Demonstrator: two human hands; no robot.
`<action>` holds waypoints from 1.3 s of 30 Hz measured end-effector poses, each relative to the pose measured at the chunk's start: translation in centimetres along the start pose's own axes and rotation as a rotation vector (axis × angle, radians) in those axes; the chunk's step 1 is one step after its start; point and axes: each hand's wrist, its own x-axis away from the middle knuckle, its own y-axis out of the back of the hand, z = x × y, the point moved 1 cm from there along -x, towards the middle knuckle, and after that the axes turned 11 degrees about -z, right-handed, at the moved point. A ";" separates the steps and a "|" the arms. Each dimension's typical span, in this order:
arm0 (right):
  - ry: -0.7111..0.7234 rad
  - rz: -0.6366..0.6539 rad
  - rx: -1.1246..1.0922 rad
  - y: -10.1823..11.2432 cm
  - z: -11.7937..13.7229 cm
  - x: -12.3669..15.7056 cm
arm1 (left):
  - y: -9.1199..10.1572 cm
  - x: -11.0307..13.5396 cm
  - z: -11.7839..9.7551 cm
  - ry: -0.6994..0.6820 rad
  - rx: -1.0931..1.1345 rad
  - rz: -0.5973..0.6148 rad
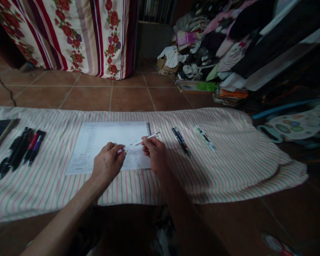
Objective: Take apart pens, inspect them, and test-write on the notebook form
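A spiral-bound notepad (114, 131) lies flat on a striped cloth, with printed lines down its left side and faint handwriting near its lower right. My right hand (156, 151) grips a slim white pen (137, 143) over the page, its dark-ended tip pointing up to the right. On the sheet's lower part rests my left hand (109, 160), fingers closed round a small pinkish-white piece (120, 151) whose kind I cannot make out. To the right of the pad lie dark pens (180, 141) and some pale pens (204, 138).
Several black, red and purple pens (20, 151) lie at the left beside a dark framed object (1, 133). The striped cloth (229, 160) spreads across a low surface over tiled floor (93, 93). Beyond are a floral curtain (82, 35) and heaped clothes (210, 42).
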 end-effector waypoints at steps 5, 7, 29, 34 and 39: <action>0.001 0.002 -0.013 0.1 0.1 -0.1 | 0.7 0.0 0.0 0.018 0.026 -0.015; -0.005 -0.004 -0.014 0.1 0.2 0.0 | 1.0 0.0 0.1 0.023 0.019 -0.046; 0.010 0.001 -0.009 -1.3 0.1 0.1 | 2.5 -0.3 2.3 0.020 0.194 -0.162; 0.035 0.002 -0.006 -1.5 0.1 0.1 | 2.6 -0.6 2.2 0.013 0.259 -0.254; 0.044 -0.009 0.006 -1.8 0.2 0.2 | 2.1 -0.9 2.1 0.031 0.379 -0.165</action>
